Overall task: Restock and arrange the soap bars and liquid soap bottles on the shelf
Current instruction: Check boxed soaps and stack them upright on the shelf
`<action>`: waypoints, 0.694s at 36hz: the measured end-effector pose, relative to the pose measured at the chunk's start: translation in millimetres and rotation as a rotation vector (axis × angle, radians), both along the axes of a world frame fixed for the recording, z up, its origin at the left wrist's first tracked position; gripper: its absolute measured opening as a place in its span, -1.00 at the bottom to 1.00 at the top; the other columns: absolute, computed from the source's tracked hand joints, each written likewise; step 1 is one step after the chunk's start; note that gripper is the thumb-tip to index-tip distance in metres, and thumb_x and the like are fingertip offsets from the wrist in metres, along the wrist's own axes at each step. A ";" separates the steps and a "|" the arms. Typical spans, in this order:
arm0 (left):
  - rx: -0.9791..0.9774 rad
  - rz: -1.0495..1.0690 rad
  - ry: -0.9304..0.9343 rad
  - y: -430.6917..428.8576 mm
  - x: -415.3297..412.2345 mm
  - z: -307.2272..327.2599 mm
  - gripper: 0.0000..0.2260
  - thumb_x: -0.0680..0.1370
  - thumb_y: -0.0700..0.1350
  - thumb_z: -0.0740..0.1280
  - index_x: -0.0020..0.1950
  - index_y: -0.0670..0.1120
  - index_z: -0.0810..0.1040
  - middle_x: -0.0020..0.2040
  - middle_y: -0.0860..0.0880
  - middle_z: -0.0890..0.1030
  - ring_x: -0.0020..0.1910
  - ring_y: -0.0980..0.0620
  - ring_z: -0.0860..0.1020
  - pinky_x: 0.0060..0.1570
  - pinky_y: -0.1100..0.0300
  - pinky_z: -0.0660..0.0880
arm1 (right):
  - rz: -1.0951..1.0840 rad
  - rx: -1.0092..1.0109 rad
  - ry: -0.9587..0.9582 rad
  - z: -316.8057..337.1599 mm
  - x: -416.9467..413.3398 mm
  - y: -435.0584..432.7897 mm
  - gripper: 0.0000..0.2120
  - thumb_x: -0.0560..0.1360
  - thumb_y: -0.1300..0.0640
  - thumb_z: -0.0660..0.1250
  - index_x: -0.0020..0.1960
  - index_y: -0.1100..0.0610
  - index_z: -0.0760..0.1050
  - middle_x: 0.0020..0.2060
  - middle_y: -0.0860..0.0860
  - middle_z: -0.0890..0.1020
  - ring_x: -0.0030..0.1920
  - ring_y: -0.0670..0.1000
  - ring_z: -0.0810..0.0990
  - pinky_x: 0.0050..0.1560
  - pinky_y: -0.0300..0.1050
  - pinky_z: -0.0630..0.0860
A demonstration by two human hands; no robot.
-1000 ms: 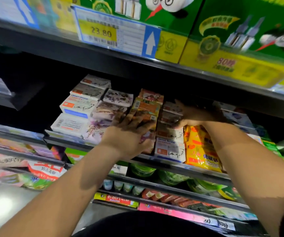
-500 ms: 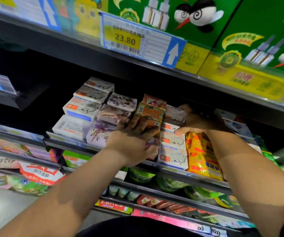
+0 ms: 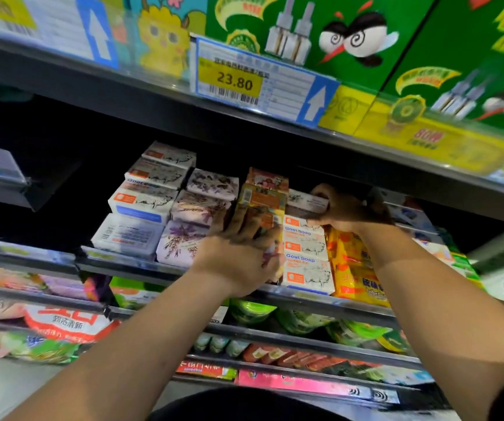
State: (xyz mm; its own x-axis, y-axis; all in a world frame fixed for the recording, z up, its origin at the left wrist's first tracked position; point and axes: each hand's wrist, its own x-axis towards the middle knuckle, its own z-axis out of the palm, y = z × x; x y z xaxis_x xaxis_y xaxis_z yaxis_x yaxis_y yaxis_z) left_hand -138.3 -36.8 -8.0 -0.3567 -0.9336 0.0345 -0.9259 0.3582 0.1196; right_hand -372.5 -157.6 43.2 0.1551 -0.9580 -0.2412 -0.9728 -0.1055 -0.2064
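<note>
**Item:** soap-bar shelf point(image 3: 129, 264), middle of the frame.

**Step in hand, as I judge it:** seating one white soap box point(image 3: 304, 202) on top of the Goat Soap column point(image 3: 305, 258), centre right.

**To do it well:**
- Set the box flat and square, label outward, edges flush with the boxes beneath.
- Brace the neighbouring orange soap boxes point(image 3: 264, 197), so that leaning stack does not topple onto the lavender bars point(image 3: 184, 241) at its left.
- Clear the underside of the upper shelf point(image 3: 244, 123).

**My left hand** point(image 3: 238, 256), centre: fingers spread wide and fairly straight, pressed against the front of the orange stack, gripping nothing.

**My right hand** point(image 3: 346, 209), centre right: fingers curled narrowly round the right end of the white box, holding it on or just above the column. Whether its underside touches the column I cannot tell.

**Adjacent:** yellow packets point(image 3: 354, 268) stand just beside the column, to its right.
</note>
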 end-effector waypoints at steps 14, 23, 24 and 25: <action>0.053 0.003 0.016 -3.1 0.7 0.6 -0.42 0.58 0.37 -0.20 0.59 0.28 -0.17 0.63 0.11 -0.22 0.60 -0.04 -0.27 0.53 -0.15 -0.23 | -0.238 -0.160 -0.208 7.0 -12.0 28.7 -0.51 0.59 -0.26 0.19 0.40 -0.02 0.42 0.20 0.08 0.62 0.01 0.08 0.63 0.00 -0.06 0.53; 0.144 0.029 -0.012 -1.7 -1.4 9.0 -0.43 0.58 0.38 -0.18 0.58 0.30 -0.20 0.61 0.14 -0.27 0.58 0.00 -0.33 0.53 -0.12 -0.30 | -0.387 -0.229 -0.631 8.4 -20.4 102.6 -0.75 0.58 -0.12 0.32 -0.08 0.06 0.56 -0.32 -0.09 0.62 -0.34 -0.06 0.54 -0.32 -0.17 0.42; 0.161 0.018 -0.015 -2.6 -0.8 10.8 -0.42 0.58 0.38 -0.18 0.58 0.31 -0.19 0.61 0.13 -0.27 0.58 0.01 -0.33 0.53 -0.12 -0.30 | -0.354 -0.248 -0.648 8.3 -18.8 111.6 -0.79 0.59 -0.12 0.30 -0.10 0.00 0.53 -0.33 -0.16 0.61 -0.29 -0.12 0.57 -0.25 -0.20 0.44; 0.179 0.006 -0.017 -3.5 -0.4 13.7 -0.42 0.57 0.39 -0.18 0.58 0.31 -0.17 0.62 0.13 -0.25 0.58 0.01 -0.32 0.53 -0.12 -0.30 | -0.332 -0.272 -0.662 6.8 -17.8 120.0 -0.84 0.60 -0.13 0.29 -0.09 -0.07 0.50 -0.29 -0.17 0.61 -0.21 -0.11 0.59 -0.19 -0.18 0.44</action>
State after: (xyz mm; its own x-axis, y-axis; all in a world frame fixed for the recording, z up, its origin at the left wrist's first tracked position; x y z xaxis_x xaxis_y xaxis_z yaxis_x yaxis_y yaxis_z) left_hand -138.7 -40.3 5.7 -0.3505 -0.9263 -0.1383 -0.9303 0.3272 0.1658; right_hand -390.3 -37.5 50.0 -0.1204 -0.9914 0.0508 -0.6462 0.0394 -0.7622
